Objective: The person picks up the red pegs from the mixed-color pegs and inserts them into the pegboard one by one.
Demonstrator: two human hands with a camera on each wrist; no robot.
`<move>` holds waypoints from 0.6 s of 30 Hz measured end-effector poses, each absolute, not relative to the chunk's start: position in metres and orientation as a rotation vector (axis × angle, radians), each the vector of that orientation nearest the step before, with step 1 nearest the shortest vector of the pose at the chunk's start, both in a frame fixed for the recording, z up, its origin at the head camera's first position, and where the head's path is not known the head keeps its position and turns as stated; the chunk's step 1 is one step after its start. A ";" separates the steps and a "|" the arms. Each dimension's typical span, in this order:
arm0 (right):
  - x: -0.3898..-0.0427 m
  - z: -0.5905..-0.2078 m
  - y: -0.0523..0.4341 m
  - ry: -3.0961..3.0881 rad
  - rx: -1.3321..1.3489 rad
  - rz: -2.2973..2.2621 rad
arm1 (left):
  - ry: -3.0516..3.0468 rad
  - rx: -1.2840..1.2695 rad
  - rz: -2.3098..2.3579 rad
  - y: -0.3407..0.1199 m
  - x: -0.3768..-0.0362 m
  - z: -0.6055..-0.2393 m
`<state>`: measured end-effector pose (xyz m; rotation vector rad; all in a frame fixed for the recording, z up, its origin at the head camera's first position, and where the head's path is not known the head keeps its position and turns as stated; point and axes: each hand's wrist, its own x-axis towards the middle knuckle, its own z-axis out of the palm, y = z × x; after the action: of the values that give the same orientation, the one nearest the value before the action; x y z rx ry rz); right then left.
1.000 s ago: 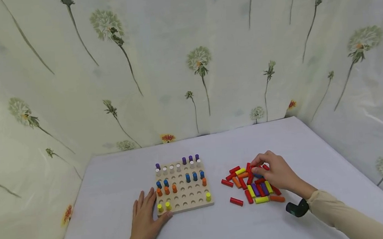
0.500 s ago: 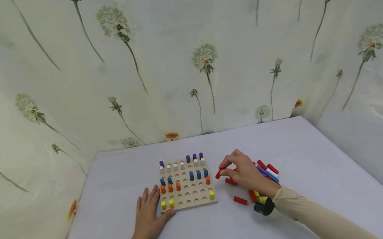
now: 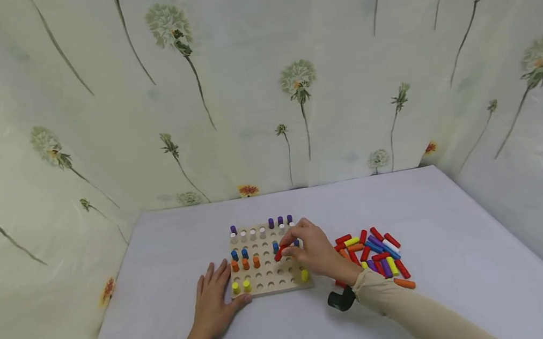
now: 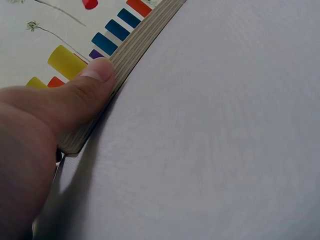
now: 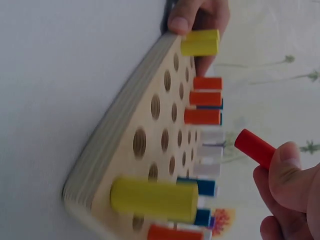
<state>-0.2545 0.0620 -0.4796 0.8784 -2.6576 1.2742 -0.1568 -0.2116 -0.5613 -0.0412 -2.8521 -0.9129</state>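
A square wooden pegboard lies on the table, with upright purple, white, blue, orange and yellow pegs in part of its holes. Fairly straight fingers of my left hand lie along its left side. The thumb touches the front edge near the corner, beside a yellow peg. Over the right half of the board, my right hand pinches a red peg between thumb and fingers. That peg is tilted and held above the holes, as the right wrist view shows.
Right of the board lies a loose pile of red, yellow, orange, blue, purple and white pegs, among them a white peg and an orange peg. My right forearm partly covers the pile. Behind the table hangs a dandelion-print curtain.
My right hand has taken a red peg from the pile and carried it left over the board. My left hand has stayed at the board's corner. The head view has shifted slightly.
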 end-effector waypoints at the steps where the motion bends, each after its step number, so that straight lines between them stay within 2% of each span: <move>1: -0.254 -0.481 0.057 -2.647 0.893 1.289 | -2.849 -0.045 -0.914 -0.212 -0.157 -0.561; 18: -0.245 -0.501 0.002 -2.575 1.035 1.254 | -2.828 -0.079 -0.930 -0.214 -0.156 -0.557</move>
<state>-0.2451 0.0016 -0.5007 1.0350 -2.5755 1.2542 -0.1563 -0.2144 -0.5568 -0.0792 -2.8279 -0.9304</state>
